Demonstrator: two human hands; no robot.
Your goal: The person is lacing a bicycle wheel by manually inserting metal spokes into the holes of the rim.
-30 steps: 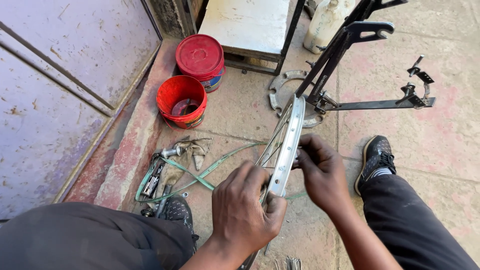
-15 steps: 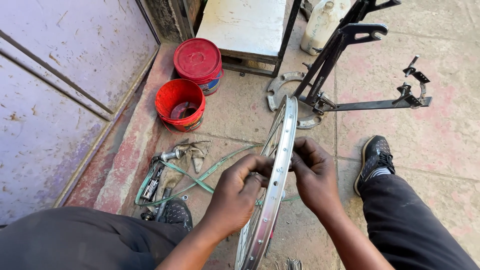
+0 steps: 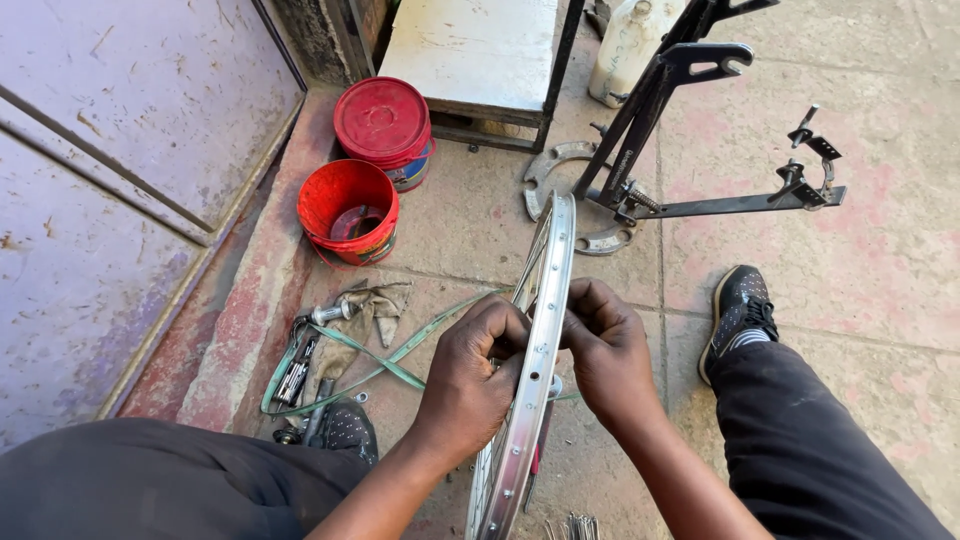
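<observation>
A person sits low on the ground with a shiny metal wheel rim [image 3: 535, 360] standing up on its edge in the middle of the frame, between the knees. It stands that way so both hands can get at it from each side. The left hand [image 3: 470, 375] is curled tight on the left side of the rim, fingers pinched in close. The right hand [image 3: 605, 350] is curled on the right side, holding the rim too. What the fingertips pinch is too small to tell. The rim is smooth and silver, with little holes along it and thin spokes inside.

In the upper left middle sits a red plastic bucket [image 3: 348, 210], open on top, and behind it a red tub with a lid [image 3: 384, 125]. A thin green strip [image 3: 400, 350] loops on the ground at lower left, near a dirty rag [image 3: 370, 305]. A black metal stand [image 3: 690, 130] rests at upper right on the rough stone floor [image 3: 880, 250].
</observation>
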